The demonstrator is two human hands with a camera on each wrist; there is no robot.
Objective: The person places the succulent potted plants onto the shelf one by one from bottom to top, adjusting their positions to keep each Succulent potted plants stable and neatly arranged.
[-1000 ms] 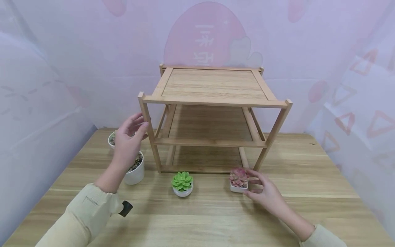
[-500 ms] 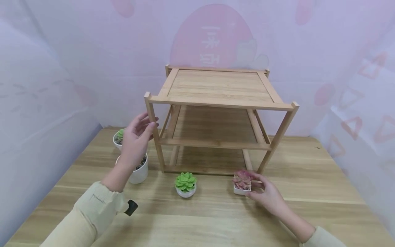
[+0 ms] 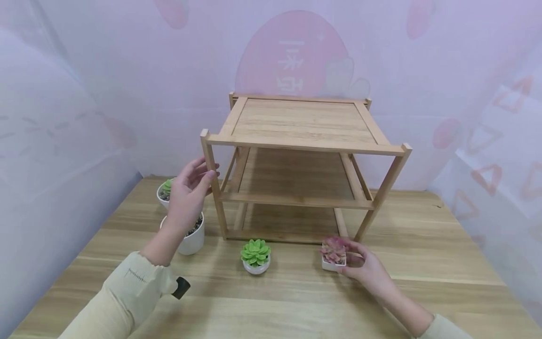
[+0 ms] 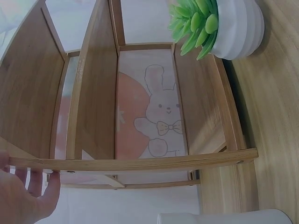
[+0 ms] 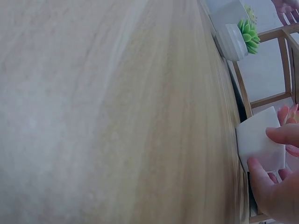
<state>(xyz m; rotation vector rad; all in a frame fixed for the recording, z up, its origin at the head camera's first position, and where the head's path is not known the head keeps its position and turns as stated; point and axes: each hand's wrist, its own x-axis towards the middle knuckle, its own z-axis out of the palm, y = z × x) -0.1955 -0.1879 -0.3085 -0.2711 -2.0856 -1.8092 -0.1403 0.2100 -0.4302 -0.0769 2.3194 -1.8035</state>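
My left hand point(image 3: 185, 200) grips the front left post of a three-tier wooden shelf point(image 3: 311, 120), its thumb in front and fingertips showing past the post. In the left wrist view that hand point(image 4: 23, 198) is near the post's top end. A pink succulent point(image 3: 333, 252) in a square white pot point(image 5: 261, 140) stands before the shelf's front right corner. My right hand point(image 3: 369, 273) holds this pot from the right side, thumb and fingers on its walls. Left of it, a green succulent point(image 3: 256, 253) sits in a round white pot at the shelf's front edge.
Left of the shelf, a white pot point(image 3: 192, 242) is partly hidden by my left forearm. Behind it stands another white pot with a green plant point(image 3: 167, 187). Printed cloth walls point(image 3: 182, 80) surround the wooden table point(image 3: 254, 315) at the back and sides.
The head view has shifted a little, so the shelf, plants and hands appear slightly farther right and lower. Both hands keep about the same places on the post and the pot.
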